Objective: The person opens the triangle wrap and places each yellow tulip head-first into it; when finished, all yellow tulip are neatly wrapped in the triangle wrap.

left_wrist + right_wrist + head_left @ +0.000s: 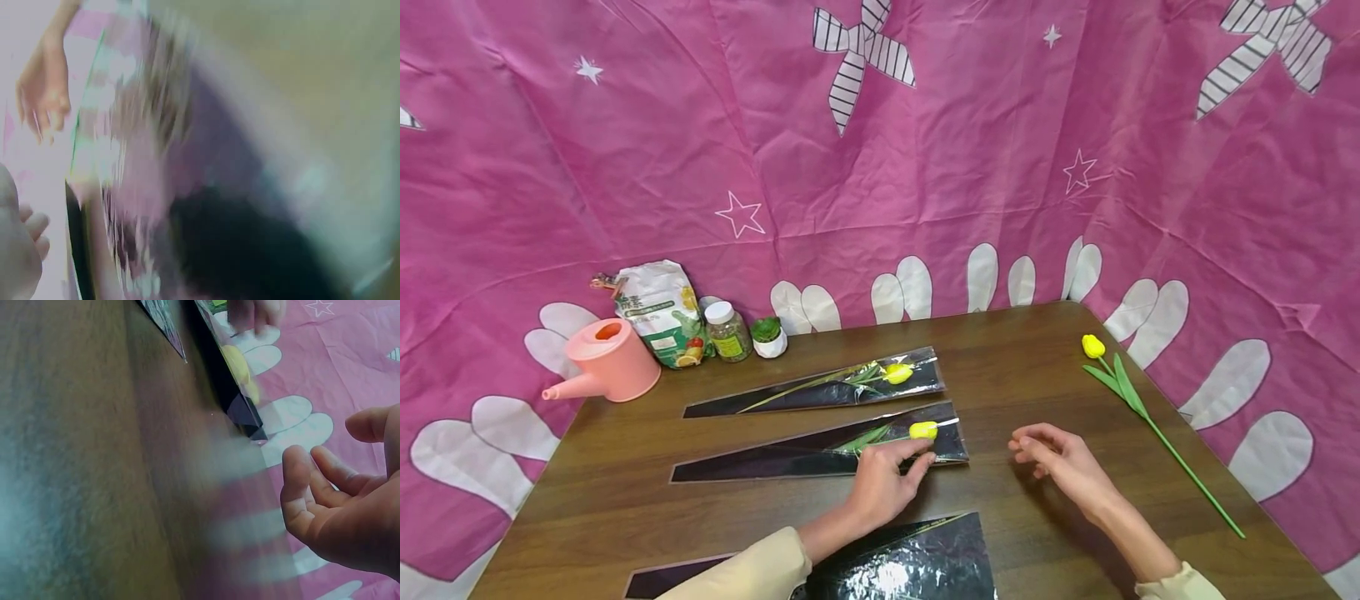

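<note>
My left hand point(886, 483) is over the near part of a dark flower sleeve point(760, 461) with a clear front, which lies on the table. Its index finger reaches to just below the yellow tulip point(923, 430) inside that sleeve, and the thumb stands apart from it. To the right, my right hand point(1067, 467) hovers over bare wood with its fingers loosely bent and nothing in them; the right wrist view shows the same right hand point(350, 494). Behind, a second sleeve point(715, 407) contains another yellow tulip point(897, 373). The left wrist view is badly blurred.
A loose yellow tulip point(1127, 387) lies along the table's right edge. More dark sleeves point(910, 562) lie in front, partly under my left forearm. At the back left stand a pink watering can point(613, 362), a white bag point(662, 317), a jar point(728, 333) and a potted plant point(769, 337).
</note>
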{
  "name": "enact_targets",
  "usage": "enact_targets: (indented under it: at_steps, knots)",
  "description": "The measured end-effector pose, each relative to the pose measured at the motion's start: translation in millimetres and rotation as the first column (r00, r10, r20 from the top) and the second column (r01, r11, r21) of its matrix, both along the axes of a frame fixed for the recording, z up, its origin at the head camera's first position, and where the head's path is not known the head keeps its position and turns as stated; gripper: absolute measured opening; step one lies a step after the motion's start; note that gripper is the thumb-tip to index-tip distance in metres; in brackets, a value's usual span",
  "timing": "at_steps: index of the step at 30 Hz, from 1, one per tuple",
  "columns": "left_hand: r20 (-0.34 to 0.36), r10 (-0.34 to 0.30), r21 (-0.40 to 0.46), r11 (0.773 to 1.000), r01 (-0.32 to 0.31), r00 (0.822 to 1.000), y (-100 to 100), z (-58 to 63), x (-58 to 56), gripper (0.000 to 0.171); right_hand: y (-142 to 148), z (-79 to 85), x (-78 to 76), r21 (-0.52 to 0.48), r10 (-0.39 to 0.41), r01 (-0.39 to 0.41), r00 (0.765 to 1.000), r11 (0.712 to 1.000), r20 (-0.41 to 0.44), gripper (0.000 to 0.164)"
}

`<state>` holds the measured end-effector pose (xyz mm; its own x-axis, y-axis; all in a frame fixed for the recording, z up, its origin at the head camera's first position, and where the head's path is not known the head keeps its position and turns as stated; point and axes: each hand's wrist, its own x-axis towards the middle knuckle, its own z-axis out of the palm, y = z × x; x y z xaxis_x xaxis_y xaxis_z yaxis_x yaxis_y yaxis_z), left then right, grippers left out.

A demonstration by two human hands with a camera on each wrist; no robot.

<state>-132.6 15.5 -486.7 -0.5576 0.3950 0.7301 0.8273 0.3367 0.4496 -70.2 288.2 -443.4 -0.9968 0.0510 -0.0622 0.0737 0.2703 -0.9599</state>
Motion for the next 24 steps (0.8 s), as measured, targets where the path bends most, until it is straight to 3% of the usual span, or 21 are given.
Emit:
enact_targets:
  at_steps: [5, 8, 11, 14, 18, 21, 24]
  knots:
    - [0.085, -0.049, -0.098, 0.994, 0.057, 0.995, -9, 3.0, 36.7, 0.010, 4, -1.9, 2.6, -0.005, 0.033, -0.033, 0.999, 0.999, -0.013, 0.038]
    - [0.091, -0.039, -0.179, 0.982, 0.055, 0.995, -13, -0.8, 55.7, 0.015, 6, -4.9, 3.3, -0.014, 0.051, -0.051, 0.999, 0.999, -0.018, 0.037]
    - [0.066, -0.079, -0.261, 0.961, 0.093, 0.995, -17, -5.8, 69.1, 0.026, 6, -7.7, 3.9, -0.025, 0.062, -0.063, 0.998, 0.998, -0.032, 0.035]
    - [0.042, -0.138, -0.373, 0.917, 0.144, 0.990, -19, -11.5, 75.6, 0.040, 5, -8.7, 4.2, -0.037, 0.068, -0.070, 0.996, 0.997, -0.052, 0.033]
    - [0.072, -0.113, -0.504, 0.853, 0.134, 0.991, -17, -16.8, 77.4, 0.061, 2, -7.8, 3.5, -0.046, 0.080, -0.082, 0.995, 0.996, -0.060, 0.034]
    - [0.117, -0.063, -0.557, 0.822, 0.119, 0.991, -13, -17.5, 77.5, 0.069, 1, -7.0, 2.9, -0.047, 0.093, -0.095, 0.994, 0.994, -0.059, 0.035]
    - [0.107, -0.052, -0.578, 0.809, 0.105, 0.993, -12, -18.0, 78.0, 0.066, 0, -7.5, 2.2, -0.039, 0.105, -0.108, 0.992, 0.993, -0.066, 0.035]
